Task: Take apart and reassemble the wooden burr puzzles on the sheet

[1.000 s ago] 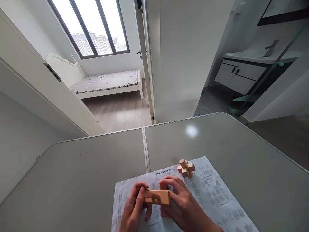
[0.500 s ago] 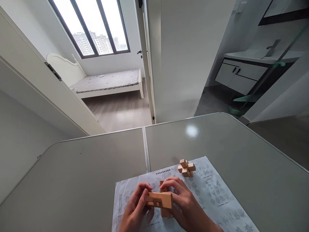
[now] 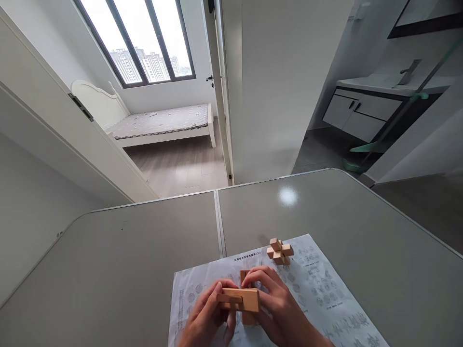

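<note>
Between my hands is a set of slotted wooden puzzle blocks (image 3: 249,300), one lying across another that runs away from me. My left hand (image 3: 208,313) is closed on the left end of the crosswise block, thumb on top. Fingers of my right hand (image 3: 277,301) curl around the right side of the pieces, with fingertips at the far block. How the blocks join is partly hidden by my fingers. Beyond my right hand, an interlocked wooden burr puzzle (image 3: 279,251) sits on the printed diagram sheet (image 3: 327,301).
The sheet lies on a grey table (image 3: 119,270) with a metal seam (image 3: 219,224) and a rounded metal edge. Past the table are a doorway with a bed (image 3: 162,120), a white wall panel (image 3: 275,86), and a washbasin cabinet (image 3: 361,108).
My left hand's fingers have shifted slightly to the right along the block, closing in underneath it. My right hand and the burr puzzle stay almost where they were.
</note>
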`<state>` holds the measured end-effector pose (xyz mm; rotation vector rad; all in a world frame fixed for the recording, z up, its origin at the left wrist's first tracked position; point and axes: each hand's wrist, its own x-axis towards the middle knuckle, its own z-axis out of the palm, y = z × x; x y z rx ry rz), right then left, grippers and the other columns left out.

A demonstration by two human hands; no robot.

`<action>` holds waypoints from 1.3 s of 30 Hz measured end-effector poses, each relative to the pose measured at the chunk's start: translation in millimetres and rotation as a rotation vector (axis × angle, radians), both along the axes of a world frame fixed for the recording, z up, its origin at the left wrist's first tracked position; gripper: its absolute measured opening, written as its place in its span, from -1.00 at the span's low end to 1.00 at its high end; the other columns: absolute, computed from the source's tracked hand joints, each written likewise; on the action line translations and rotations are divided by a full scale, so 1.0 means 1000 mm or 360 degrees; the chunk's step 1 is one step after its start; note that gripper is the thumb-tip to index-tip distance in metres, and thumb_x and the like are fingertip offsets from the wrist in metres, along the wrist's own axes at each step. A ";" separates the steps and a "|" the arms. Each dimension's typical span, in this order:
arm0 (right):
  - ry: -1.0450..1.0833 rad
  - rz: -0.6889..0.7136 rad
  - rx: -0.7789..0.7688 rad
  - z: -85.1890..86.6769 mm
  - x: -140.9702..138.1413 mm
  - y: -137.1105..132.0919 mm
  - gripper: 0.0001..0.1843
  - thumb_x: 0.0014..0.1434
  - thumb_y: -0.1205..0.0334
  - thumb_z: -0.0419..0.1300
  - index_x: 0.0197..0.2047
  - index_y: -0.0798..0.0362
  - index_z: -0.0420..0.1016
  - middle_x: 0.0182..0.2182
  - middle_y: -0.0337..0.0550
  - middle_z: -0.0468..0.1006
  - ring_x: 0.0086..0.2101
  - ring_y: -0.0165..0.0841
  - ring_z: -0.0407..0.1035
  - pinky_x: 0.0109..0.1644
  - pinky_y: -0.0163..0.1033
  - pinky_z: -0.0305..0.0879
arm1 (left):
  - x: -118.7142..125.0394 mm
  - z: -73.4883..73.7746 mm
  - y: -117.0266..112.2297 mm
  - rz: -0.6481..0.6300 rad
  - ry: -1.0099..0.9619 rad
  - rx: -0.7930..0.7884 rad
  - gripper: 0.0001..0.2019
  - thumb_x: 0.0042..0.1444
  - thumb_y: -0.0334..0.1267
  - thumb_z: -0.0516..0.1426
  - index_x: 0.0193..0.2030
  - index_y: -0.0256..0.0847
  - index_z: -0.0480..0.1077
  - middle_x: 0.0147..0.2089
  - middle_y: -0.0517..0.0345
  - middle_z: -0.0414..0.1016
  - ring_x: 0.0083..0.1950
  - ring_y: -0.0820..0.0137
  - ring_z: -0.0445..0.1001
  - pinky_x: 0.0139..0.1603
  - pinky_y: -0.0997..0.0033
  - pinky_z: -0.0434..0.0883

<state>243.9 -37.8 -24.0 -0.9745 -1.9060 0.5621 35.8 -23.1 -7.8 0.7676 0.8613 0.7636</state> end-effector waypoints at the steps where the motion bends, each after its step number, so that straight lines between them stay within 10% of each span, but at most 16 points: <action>1: -0.0002 0.0008 0.0003 0.001 0.000 0.000 -0.84 0.47 0.34 0.10 -0.02 -0.01 0.51 -0.10 -0.01 0.54 0.00 -0.10 0.43 0.02 0.02 0.51 | 0.000 -0.002 0.001 -0.0049 -0.0031 0.0000 -0.46 0.28 0.28 0.20 -0.14 -0.26 0.50 -0.62 0.28 0.31 -0.66 0.52 0.19 -0.50 0.49 0.20; 22: 0.0038 0.0013 -0.0016 0.005 -0.001 0.000 -0.81 0.48 0.33 0.09 -0.03 -0.04 0.54 -0.12 -0.03 0.57 -0.04 -0.12 0.44 -0.01 0.00 0.51 | 0.000 -0.004 0.003 -0.0069 -0.0065 -0.0037 -0.45 0.23 0.32 0.23 -0.24 -0.23 0.47 -0.69 0.30 0.27 -0.69 0.56 0.10 -0.54 0.51 0.07; 39: 0.0112 -0.0066 0.0090 -0.002 -0.004 -0.002 -0.79 0.52 0.11 0.15 -0.14 -0.02 0.52 -0.32 -0.15 0.63 -0.33 -0.27 0.47 -0.23 -0.19 0.42 | -0.004 -0.015 -0.004 -0.0285 0.0037 0.0017 -0.39 0.29 0.32 0.17 0.13 -0.23 0.43 -0.59 0.30 0.38 -0.67 0.50 0.27 -0.57 0.56 0.19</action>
